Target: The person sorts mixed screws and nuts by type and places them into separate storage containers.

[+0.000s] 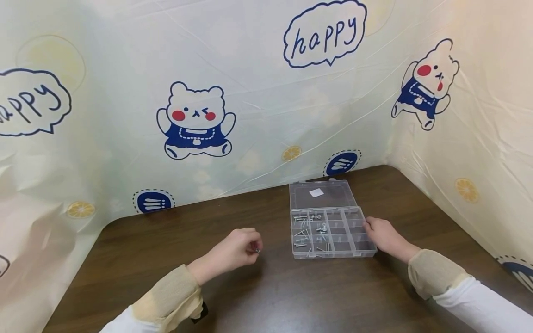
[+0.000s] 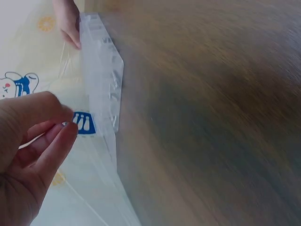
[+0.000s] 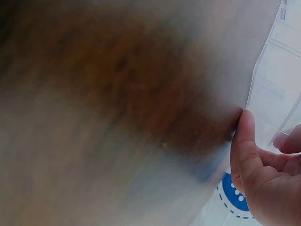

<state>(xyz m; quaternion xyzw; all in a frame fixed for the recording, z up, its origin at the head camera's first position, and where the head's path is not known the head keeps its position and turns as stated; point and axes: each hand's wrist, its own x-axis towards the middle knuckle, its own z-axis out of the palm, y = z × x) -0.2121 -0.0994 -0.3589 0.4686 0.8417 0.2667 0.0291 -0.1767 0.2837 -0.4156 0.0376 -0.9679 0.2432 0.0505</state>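
Between thumb and fingertips, my left hand pinches a small shiny metal piece above the table, left of the box. Too little of it shows to tell its kind; in the left wrist view the fingers hide most of it. A clear plastic compartment box lies on the table with its lid folded back. Screws lie in its left column, and nuts and other small hardware in the column beside it. My right hand grips the box's right edge with thumb and fingers.
The brown wooden table has a patterned curtain hanging along its back and sides. The box's lid reaches close to the curtain at the back edge. A small white square shows on the lid.
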